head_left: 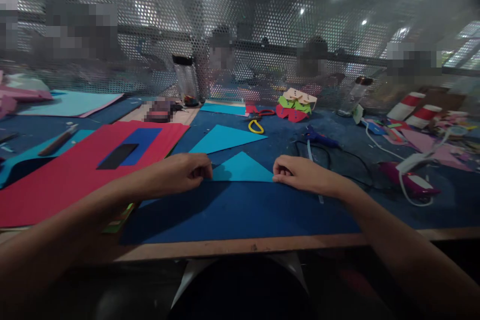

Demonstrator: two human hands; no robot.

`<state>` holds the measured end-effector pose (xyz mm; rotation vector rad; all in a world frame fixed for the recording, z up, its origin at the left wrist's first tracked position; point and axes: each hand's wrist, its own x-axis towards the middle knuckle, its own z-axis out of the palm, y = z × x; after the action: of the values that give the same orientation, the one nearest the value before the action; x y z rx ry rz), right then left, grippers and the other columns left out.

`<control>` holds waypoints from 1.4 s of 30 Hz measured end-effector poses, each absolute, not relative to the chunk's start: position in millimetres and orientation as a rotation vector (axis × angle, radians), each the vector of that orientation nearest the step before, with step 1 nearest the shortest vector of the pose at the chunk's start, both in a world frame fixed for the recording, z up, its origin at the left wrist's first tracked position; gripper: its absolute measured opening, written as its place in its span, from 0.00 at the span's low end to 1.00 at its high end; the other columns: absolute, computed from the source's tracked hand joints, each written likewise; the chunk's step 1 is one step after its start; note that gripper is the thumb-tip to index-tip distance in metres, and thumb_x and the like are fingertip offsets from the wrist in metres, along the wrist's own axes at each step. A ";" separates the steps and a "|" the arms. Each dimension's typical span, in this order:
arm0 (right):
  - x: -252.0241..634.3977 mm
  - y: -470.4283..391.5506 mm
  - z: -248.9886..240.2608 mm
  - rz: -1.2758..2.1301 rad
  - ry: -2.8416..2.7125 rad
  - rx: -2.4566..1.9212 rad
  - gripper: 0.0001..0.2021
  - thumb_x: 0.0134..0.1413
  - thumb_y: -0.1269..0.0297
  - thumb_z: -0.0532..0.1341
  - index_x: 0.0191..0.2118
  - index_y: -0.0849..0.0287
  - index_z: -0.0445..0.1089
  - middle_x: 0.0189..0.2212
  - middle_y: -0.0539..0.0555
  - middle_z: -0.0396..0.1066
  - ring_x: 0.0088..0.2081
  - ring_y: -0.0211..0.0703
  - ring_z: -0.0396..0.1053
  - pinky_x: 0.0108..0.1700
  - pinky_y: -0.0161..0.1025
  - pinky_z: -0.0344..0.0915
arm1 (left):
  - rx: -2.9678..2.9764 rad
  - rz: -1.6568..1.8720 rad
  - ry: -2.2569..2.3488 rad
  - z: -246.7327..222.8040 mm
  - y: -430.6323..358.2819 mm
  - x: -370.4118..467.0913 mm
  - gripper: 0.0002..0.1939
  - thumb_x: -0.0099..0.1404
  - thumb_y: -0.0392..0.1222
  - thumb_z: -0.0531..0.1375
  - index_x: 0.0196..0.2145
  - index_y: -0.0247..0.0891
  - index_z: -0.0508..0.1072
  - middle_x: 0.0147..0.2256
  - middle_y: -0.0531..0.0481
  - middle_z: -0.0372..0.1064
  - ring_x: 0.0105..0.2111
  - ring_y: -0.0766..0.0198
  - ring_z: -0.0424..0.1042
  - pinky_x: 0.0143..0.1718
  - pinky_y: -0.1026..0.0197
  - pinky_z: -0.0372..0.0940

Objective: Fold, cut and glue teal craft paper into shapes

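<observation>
A light blue paper triangle (243, 169) lies on the dark blue table covering (240, 215), its long edge toward me. My left hand (191, 170) has its fingers curled on the triangle's left corner. At the right corner, my right hand (290, 171) pinches the paper between thumb and fingers. Just behind, a second light blue triangle (227, 138) rests on the covering, its lower left part near my left hand.
Red sheets (86, 175) with blue and black pieces lie at left. Scissors with yellow and red handles (256, 126) are behind the triangles. A blue glue gun (320, 138), cables and a magenta tool (408, 180) lie at right. A perforated metal screen (255, 75) stands behind.
</observation>
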<state>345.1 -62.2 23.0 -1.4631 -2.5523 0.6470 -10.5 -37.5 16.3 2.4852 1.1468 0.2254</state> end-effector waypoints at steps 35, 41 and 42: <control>347.1 -63.6 29.1 0.670 -2.555 -1.447 0.06 0.63 0.61 0.61 0.39 0.58 0.71 0.38 0.53 0.73 0.36 0.41 0.68 0.34 0.36 0.56 | 2.711 0.486 0.882 -6.8 -47.3 10.4 0.15 0.75 0.43 0.53 0.50 0.43 0.78 0.45 0.46 0.73 0.43 0.58 0.74 0.46 0.61 0.67; 348.0 -65.8 34.2 0.702 -2.561 -1.440 0.06 0.61 0.69 0.59 0.42 0.58 0.72 0.38 0.53 0.74 0.35 0.40 0.68 0.34 0.35 0.57 | 2.795 0.463 0.804 -12.2 -46.3 6.9 0.21 0.74 0.37 0.52 0.56 0.51 0.77 0.48 0.48 0.72 0.46 0.58 0.73 0.47 0.61 0.66; 349.0 -65.5 34.1 0.701 -2.565 -1.430 0.07 0.60 0.70 0.59 0.42 0.58 0.73 0.38 0.53 0.74 0.35 0.40 0.68 0.34 0.35 0.57 | 2.807 0.461 0.792 -13.4 -45.6 6.0 0.21 0.74 0.36 0.52 0.56 0.51 0.77 0.49 0.48 0.71 0.46 0.58 0.73 0.46 0.61 0.66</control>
<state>349.0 -65.5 34.1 -1.4304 -2.5651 0.7015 6.0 -45.6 -13.4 2.8071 0.7915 0.4609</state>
